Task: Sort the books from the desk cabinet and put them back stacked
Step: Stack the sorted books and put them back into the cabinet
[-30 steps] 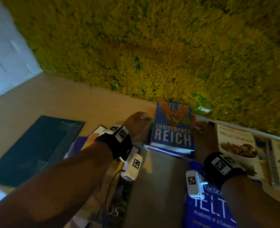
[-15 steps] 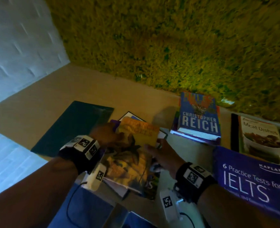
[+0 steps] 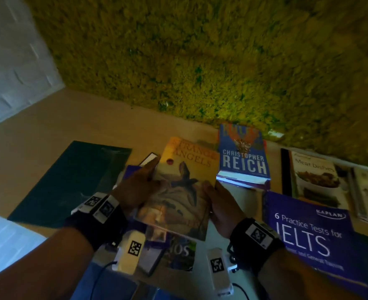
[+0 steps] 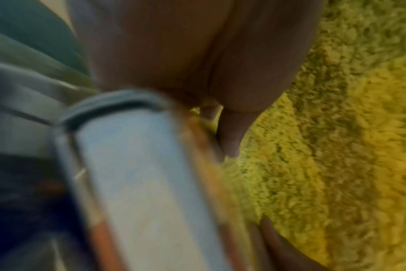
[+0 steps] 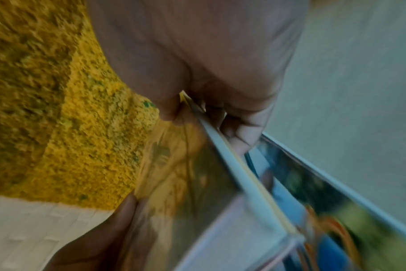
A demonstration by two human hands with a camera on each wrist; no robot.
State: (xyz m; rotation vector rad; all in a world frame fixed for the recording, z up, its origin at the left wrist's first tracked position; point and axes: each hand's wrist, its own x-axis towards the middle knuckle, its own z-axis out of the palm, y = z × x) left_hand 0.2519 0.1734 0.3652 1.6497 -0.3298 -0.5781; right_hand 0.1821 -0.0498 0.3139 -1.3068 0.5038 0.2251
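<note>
Hands, left (image 3: 135, 189) and right (image 3: 221, 204), grip Strange Angels book (image 3: 178, 191), now lifted higher.

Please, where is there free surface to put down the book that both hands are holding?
Bare tan desk lies behind the dark mat, up to the moss wall, left of the Reich book. The right side is crowded: IELTS book, Meat Dishes book.
</note>
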